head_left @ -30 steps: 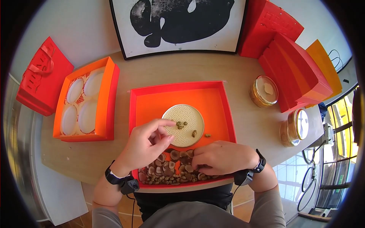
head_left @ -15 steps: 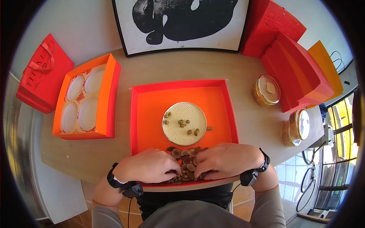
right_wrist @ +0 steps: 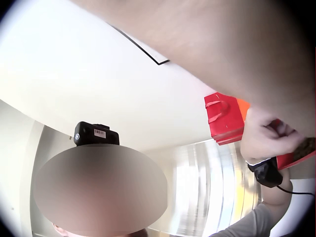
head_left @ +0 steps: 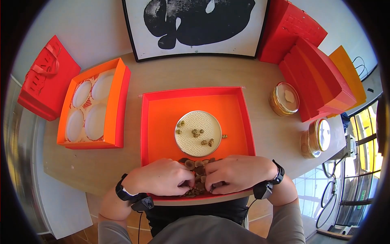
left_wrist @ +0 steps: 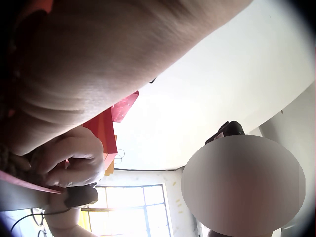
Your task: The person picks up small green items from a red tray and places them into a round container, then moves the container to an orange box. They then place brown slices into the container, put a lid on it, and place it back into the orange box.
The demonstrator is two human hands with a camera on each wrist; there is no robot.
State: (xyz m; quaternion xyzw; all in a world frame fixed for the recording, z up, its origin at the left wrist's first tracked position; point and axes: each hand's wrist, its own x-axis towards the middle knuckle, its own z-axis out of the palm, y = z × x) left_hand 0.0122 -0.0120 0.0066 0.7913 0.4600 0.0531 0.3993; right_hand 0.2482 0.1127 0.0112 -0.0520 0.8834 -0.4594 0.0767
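Note:
Both hands are at the near side of a red-walled tray (head_left: 237,114) with an orange floor. My left hand (head_left: 160,177) bends its fingers down into a pile of round brown dried slices (head_left: 199,164) and small knobbly pieces. Facing it, the fingers of my right hand (head_left: 240,173) curl into the same pile, a small gap apart. Their fingertips are hidden among the pieces, so I cannot tell what either pinches. Beyond them lies a cream patterned plate (head_left: 189,144), with several greenish-brown coiled pieces (head_left: 196,132) in small groups. One more piece (head_left: 224,136) lies just right of the plate.
An orange box (head_left: 119,101) with round white wells and a red bag (head_left: 48,81) stand at the left. Lidded jars (head_left: 283,99) stand on the right, near red boxes (head_left: 313,77). A framed picture (head_left: 199,24) leans at the back.
My left hand has moved from over the plate down to the pile, and more coiled pieces now show on the plate. My right hand stays at the pile, its fingers shifting slightly.

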